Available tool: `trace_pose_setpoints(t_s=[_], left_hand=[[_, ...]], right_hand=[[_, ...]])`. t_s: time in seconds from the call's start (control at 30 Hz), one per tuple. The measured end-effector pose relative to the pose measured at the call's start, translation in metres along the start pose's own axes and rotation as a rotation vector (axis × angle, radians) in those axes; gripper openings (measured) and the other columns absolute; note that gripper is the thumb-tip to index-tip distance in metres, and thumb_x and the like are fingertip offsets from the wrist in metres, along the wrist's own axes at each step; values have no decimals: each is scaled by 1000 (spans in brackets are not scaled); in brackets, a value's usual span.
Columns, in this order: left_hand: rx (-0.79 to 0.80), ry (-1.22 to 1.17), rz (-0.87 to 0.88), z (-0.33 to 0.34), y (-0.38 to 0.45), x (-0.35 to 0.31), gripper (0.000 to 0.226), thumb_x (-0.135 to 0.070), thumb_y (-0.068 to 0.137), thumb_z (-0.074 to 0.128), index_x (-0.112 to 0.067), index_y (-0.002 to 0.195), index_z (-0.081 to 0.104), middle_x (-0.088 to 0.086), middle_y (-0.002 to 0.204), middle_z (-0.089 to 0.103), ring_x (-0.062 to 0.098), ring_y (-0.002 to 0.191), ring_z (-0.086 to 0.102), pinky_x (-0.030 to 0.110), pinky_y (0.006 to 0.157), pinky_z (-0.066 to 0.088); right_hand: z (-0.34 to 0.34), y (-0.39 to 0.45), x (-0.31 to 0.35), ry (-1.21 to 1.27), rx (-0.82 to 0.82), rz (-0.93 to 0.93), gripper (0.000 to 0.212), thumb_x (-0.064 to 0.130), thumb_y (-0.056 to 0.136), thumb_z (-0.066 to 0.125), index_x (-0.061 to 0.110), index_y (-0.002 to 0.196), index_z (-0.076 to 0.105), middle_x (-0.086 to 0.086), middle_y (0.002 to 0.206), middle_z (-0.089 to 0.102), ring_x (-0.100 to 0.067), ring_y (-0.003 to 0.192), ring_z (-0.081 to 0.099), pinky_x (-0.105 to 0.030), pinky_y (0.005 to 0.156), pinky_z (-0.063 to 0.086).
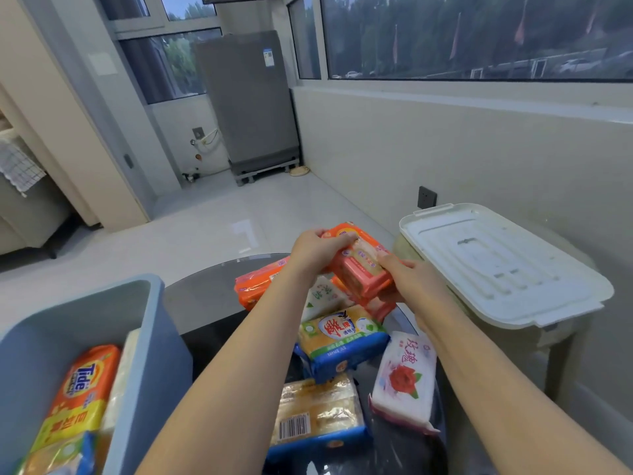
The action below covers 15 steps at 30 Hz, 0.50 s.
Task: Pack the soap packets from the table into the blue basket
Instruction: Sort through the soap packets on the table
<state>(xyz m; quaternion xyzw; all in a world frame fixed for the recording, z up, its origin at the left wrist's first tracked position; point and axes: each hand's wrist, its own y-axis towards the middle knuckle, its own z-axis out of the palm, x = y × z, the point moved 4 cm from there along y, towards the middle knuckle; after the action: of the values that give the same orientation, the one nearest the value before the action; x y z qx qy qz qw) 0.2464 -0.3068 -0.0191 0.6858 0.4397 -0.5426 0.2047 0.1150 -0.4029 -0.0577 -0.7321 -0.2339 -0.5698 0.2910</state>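
Note:
Both hands hold an orange-pink soap packet (363, 265) above the far side of the round dark glass table (205, 303). My left hand (317, 250) grips its far left end and my right hand (407, 275) grips its near right end. Under it lie another orange packet (257, 284), a white-green packet (323, 298), a yellow-blue packet (342, 341), a second yellow-blue packet (318, 413) nearer me and a white rose-printed packet (404, 378). The blue basket (150, 337) stands at lower left and holds an orange Tide packet (82, 389) and others.
A cream storage bin with a white latched lid (496, 265) stands right of the table against the wall. A grey washing machine (250, 101) stands far back by the windows. Tiled floor lies beyond the table.

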Motion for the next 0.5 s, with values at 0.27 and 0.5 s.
trace_pose_setpoints(t_s=[0.27, 0.5], left_hand=[[-163, -357, 15, -38, -71, -18, 30, -27, 76, 76, -6, 91, 60, 12, 86, 70, 20, 66, 68, 25, 56, 57], [-161, -279, 4, -93, -155, -22, 46, -40, 89, 54, -8, 123, 52, 8, 91, 68, 15, 65, 64, 25, 51, 48]], right_hand=[[16, -67, 47, 203, 209, -81, 33, 46, 77, 65, 17, 92, 64, -1, 66, 73, -17, 60, 72, -25, 51, 54], [45, -144, 76, 179, 298, -208, 40, 54, 79, 57, 16, 89, 66, 0, 51, 66, -11, 45, 63, -29, 49, 55]])
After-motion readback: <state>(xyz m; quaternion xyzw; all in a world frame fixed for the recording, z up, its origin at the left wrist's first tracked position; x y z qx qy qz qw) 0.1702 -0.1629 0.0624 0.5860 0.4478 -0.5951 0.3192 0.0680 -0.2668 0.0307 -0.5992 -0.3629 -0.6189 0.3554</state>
